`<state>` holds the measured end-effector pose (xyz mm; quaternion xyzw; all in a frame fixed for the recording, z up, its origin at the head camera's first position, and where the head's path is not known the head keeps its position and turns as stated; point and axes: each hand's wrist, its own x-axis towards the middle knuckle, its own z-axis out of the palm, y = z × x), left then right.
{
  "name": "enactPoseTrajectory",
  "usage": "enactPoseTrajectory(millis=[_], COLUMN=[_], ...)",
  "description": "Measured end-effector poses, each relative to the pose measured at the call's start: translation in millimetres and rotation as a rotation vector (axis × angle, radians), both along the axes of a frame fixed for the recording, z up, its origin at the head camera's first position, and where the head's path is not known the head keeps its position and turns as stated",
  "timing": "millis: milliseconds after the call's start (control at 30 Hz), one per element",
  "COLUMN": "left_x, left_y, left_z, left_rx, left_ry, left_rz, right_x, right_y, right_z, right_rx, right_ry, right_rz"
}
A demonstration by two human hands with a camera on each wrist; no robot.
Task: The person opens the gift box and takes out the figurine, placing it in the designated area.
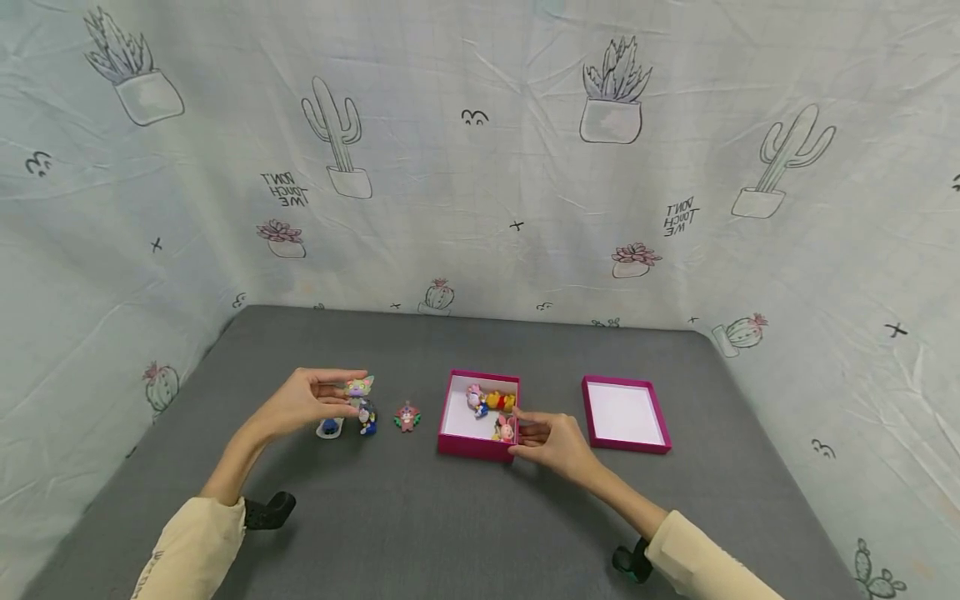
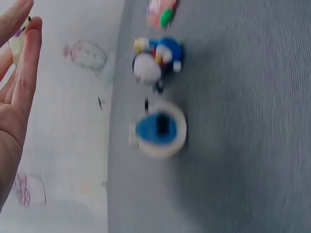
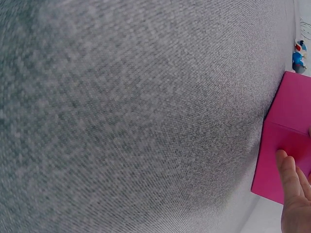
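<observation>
My left hand [image 1: 318, 396] pinches a small pale green figurine with pink pointed ears [image 1: 359, 386] between thumb and fingers, above the table. Just below it stand a dark blue and white figurine [image 1: 367, 418] and another with a blue top and white base [image 1: 329, 427]. A pink figurine with green sides [image 1: 407, 417] lies to the right of them. Straight fingers of my right hand [image 1: 555, 446] touch the right side of a magenta box [image 1: 474, 448]. Inside the box lie a pink-and-blue figurine [image 1: 476, 400], a yellow-and-red bear [image 1: 500, 402] and a pink rabbit-like figurine [image 1: 504, 429].
The white-lined magenta lid [image 1: 626, 414] lies to the right of the box, inner side up. A grey cloth covers the table [image 1: 405, 533]. Behind and beside it hangs a white curtain [image 1: 450, 167] printed with cacti.
</observation>
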<state>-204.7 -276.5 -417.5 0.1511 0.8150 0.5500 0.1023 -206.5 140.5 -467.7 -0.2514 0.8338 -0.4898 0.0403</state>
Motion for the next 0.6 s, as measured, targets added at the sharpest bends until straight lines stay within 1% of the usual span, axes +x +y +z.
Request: enactPoseTrajectory(millis=[200,267,400,467,600], left_x=[6.8,8.9,13.2,15.4,19.1], left_y=[-27.5,-36.8,-54.1,-61.5,-73.2], left_z=[0.5,-0.5,-4.2,-6.4,-10.4], left_rx=[-0.018,-0.03,-0.077,-0.113,-0.167], left_ry=[0.018,0.029,0.034,0.024,-0.021], left_rz=[0.005,0.023,0.079,0.104,0.13], right_x=[-0.2,0.0,0.4,0.6,1.2], right_y=[1,1,1,1,1], right_z=[-1.6,-1.5,-1.1,-1.2,-1.3], right_rx=[0.007,0.01,0.011,0.012,0.006], right_ry=[0.003,0.002,0.0,0.003,0.025], right_rz=[0.0,-0.005,-0.006,-0.002,0.008])
